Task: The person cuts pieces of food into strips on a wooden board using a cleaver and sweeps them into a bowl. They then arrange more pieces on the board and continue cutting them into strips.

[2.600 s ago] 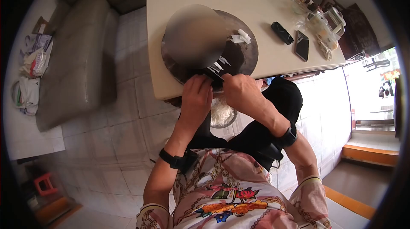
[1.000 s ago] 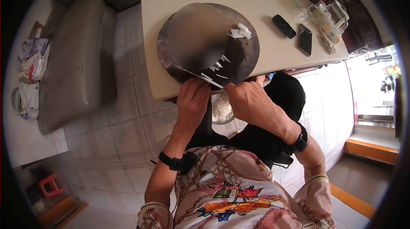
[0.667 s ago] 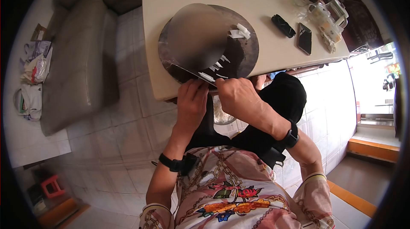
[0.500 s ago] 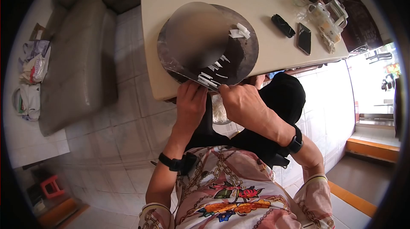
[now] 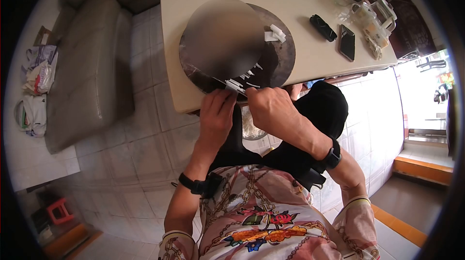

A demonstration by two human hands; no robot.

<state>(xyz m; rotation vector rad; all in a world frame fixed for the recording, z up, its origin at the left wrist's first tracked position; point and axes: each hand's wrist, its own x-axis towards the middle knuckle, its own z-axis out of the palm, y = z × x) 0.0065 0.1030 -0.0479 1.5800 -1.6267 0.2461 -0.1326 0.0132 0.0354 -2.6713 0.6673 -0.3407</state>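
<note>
At the near edge of a dark round board, my left hand and my right hand are close together with fingers bent. Between them lies a thin flat strip bearing white sticks, and the fingertips of both hands pinch its ends. More short white pieces lie on the board just beyond. Some larger white pieces rest on the board's right part. A blurred round patch hides the board's left and middle part.
The board stands on a cream table. To its right are a black case, a phone and clear plastic containers. Below the table edge, a bowl with pale contents shows between the legs. A grey sofa stands left.
Both hands have shifted slightly upward in the view. The strip between them appears more tilted, with a greyish piece now showing at my left fingertips.
</note>
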